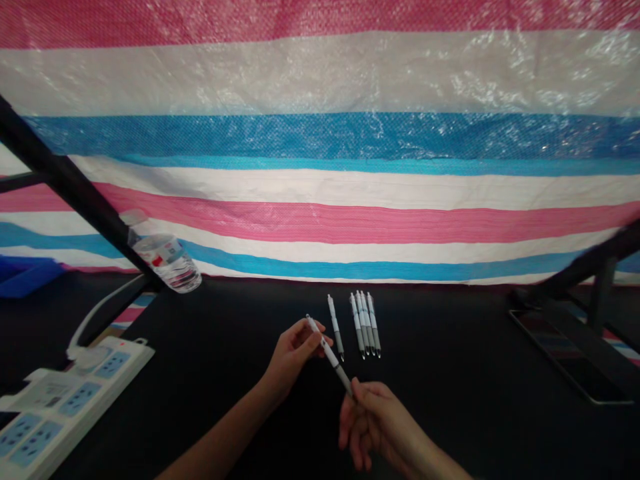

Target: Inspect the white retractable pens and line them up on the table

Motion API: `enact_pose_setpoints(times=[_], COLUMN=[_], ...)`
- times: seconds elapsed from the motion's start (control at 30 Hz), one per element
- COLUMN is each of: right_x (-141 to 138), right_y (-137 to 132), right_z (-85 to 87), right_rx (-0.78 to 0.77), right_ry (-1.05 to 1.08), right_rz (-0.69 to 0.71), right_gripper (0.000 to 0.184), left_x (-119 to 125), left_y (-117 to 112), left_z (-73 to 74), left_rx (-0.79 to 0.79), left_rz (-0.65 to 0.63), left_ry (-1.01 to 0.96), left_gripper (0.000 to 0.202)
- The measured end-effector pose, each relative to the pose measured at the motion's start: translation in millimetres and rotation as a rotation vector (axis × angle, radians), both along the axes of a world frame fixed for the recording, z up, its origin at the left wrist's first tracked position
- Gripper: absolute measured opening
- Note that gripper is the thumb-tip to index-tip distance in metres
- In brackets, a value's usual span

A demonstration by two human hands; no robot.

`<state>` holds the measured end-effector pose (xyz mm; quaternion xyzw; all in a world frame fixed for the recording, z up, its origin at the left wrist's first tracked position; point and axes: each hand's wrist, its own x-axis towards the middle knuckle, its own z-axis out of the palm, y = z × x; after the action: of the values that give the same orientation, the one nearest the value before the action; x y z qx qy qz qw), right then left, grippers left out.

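A white pen with a grey grip is held slantwise above the black table, its clicker end toward the upper left. The fingers of my left hand pinch its upper barrel near the clicker. At the lower end, the thumb and fingers of my right hand close on the grey grip, hiding the tip. Just beyond my hands lies a single similar pen, tip toward me. To its right is a row of several matching pens, side by side and close together.
On the left are a white power strip with a plugged-in cable, a clear plastic bottle and a blue tray. A phone lies at the right beside a black frame. A striped plastic sheet hangs behind the black table.
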<state>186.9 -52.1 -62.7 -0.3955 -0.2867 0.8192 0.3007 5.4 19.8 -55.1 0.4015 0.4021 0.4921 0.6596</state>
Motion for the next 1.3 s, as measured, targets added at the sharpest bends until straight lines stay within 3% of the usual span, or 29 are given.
enact_pose_setpoints(times=[0.1, 0.23, 0.3, 0.37, 0.53, 0.63, 0.73, 0.87, 0.93, 1.0, 1.17, 1.3], right_x=[0.2, 0.6, 1.1, 1.9, 5.4, 6.0, 4.8, 4.4, 5.2, 6.0, 8.0, 9.2], right_y=[0.3, -1.4, -1.9, -1.1, 4.9, 6.9, 6.1, 2.3, 1.1, 1.5, 6.9, 8.3], right_z=[5.0, 3.2, 0.6, -1.4, -3.9, -3.3, 1.3, 8.8, 8.4, 4.2, -9.9, -12.1], right_rx=[0.061, 0.336, 0.401, 0.318, -0.065, -0.147, -0.009, 0.417, 0.556, 0.490, 0.014, -0.049], right_ry=[-0.085, -0.350, -0.402, -0.317, 0.009, 0.040, -0.045, -0.409, -0.554, -0.522, -0.018, 0.099], right_rz=[-0.029, -0.096, -0.114, -0.060, -0.001, -0.008, -0.017, -0.065, -0.089, -0.073, 0.065, 0.049], right_gripper=[0.063, 0.056, 0.057, 0.061, 0.060, 0.057, 0.063, 0.057, 0.055, 0.060, 0.064, 0.058], left_x=[-0.8, -1.2, -1.0, -0.6, 0.3, 0.7, 0.6, 0.1, 0.0, 0.1, 0.5, 0.9], left_y=[-0.5, -0.3, 0.1, 0.3, -0.6, -0.8, -0.2, 0.7, 0.7, 0.5, -0.3, -0.9], left_z=[-0.4, -0.3, -0.7, -1.2, -0.7, 0.4, 0.5, 0.3, 1.0, 2.0, 2.7, 1.8], left_rx=[0.018, 0.035, 0.029, 0.017, -0.011, -0.009, -0.019, -0.023, -0.018, -0.012, 0.007, 0.013], left_rz=[0.010, 0.017, 0.007, -0.006, -0.037, -0.055, -0.028, 0.023, 0.025, 0.016, -0.024, -0.047], left_ry=[0.021, 0.029, -0.006, -0.054, -0.190, -0.223, -0.202, -0.152, -0.145, -0.150, -0.179, -0.202], left_gripper=[0.030, 0.028, 0.028, 0.029, 0.029, 0.028, 0.029, 0.029, 0.028, 0.027, 0.029, 0.029])
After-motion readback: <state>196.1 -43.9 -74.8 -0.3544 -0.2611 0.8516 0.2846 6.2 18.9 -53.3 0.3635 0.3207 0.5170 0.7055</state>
